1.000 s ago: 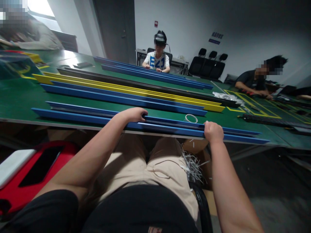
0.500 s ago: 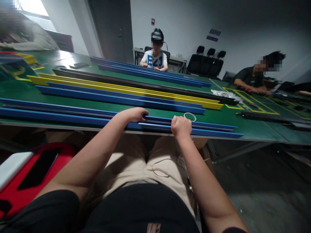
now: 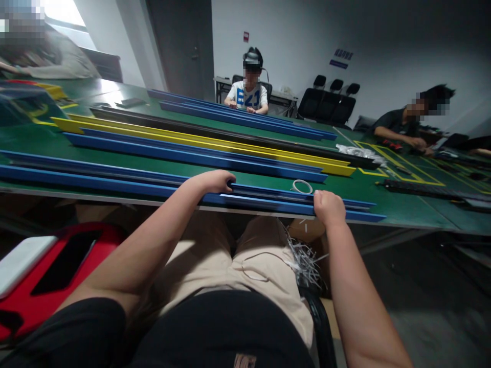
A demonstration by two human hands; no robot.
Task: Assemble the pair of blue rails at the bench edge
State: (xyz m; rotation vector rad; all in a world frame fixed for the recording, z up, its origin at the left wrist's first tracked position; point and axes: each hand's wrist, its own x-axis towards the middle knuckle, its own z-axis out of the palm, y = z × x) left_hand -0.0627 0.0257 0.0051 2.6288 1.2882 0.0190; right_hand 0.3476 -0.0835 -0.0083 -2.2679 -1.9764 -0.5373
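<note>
A long blue strip (image 3: 115,185) lies along the near edge of the green table (image 3: 30,153), running off the left of the view. My left hand (image 3: 213,181) is curled over the strip near its middle. My right hand (image 3: 328,207) is closed in a fist on the same strip close to its right end. A dark strip (image 3: 126,176) lies pressed against the blue one on its far side. A small white ring (image 3: 302,186) rests on the table just beyond the strip, between my hands.
More long strips, blue (image 3: 192,156), yellow (image 3: 207,143) and black (image 3: 230,134), lie across the table farther back. Other people sit at the far side and at the right. A red case (image 3: 57,266) stands at my left; white shavings (image 3: 303,255) hang by my right knee.
The blue strip has slid to the left, its left end now out of view. My right hand moved in toward the left hand, then back out to the right along the strip.
</note>
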